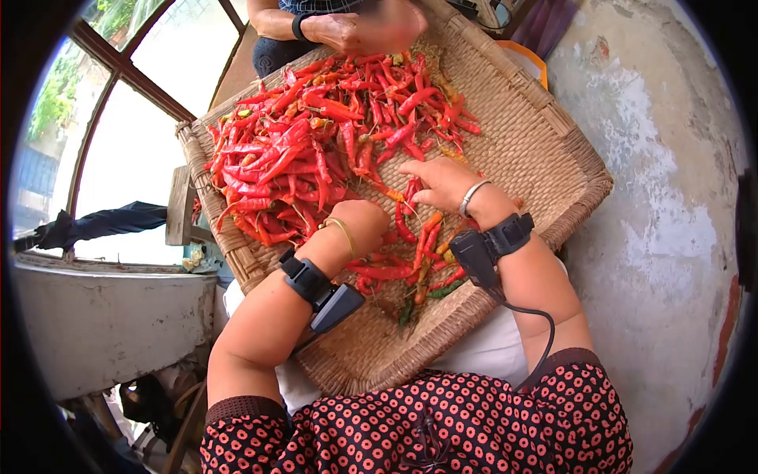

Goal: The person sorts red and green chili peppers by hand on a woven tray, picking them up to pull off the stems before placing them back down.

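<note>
A heap of red chili peppers (pixel 276 162) covers the left and far part of a woven tray (pixel 525 130). My left hand (pixel 361 226) is curled down at the near edge of the heap, with red chilies beside it. Its fingertips are hidden, so I cannot make out what it holds. Just to the right, my right hand (pixel 448 184) reaches over the chilies, index finger and thumb apart, with nothing visible between them. Below my hands lies a smaller group of red and orange chilies (pixel 426 241), with a dark green chili (pixel 448 289) among them.
Another person's hand (pixel 335 31) is at the tray's far edge, partly blurred. A window (pixel 118 63) and a low ledge (pixel 110 324) stand on the left. A peeling wall (pixel 655 197) runs close along the right. A cable (pixel 545 332) hangs from my right wrist device.
</note>
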The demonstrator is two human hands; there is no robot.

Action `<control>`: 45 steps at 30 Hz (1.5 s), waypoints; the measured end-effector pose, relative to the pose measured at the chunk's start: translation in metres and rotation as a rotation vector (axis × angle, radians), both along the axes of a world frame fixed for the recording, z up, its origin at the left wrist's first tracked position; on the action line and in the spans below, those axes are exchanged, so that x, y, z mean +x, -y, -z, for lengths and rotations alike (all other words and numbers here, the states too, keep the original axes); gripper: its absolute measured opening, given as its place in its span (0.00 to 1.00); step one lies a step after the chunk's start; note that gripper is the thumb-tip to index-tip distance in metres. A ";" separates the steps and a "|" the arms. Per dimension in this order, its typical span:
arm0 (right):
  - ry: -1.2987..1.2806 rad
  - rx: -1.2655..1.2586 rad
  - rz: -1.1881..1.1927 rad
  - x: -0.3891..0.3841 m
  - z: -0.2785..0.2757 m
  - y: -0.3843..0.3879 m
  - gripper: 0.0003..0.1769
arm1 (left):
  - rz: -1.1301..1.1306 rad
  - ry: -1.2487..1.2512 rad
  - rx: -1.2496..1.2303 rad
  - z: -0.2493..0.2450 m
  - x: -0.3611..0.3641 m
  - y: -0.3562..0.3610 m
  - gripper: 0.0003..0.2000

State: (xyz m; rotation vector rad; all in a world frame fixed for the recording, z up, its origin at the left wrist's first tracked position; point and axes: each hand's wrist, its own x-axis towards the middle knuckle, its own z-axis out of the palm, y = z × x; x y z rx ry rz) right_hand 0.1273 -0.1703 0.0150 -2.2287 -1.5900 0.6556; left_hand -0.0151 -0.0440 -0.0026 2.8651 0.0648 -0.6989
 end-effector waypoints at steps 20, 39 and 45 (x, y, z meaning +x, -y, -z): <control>0.310 -0.213 0.194 0.013 -0.029 0.002 0.11 | 0.090 0.142 -0.198 -0.007 0.004 0.017 0.12; -0.028 0.308 0.235 0.017 -0.009 0.001 0.12 | -0.375 0.249 -0.578 0.000 0.013 0.021 0.10; -0.149 0.054 -0.070 0.015 -0.017 0.003 0.13 | -0.458 0.479 -0.737 -0.003 0.012 0.002 0.09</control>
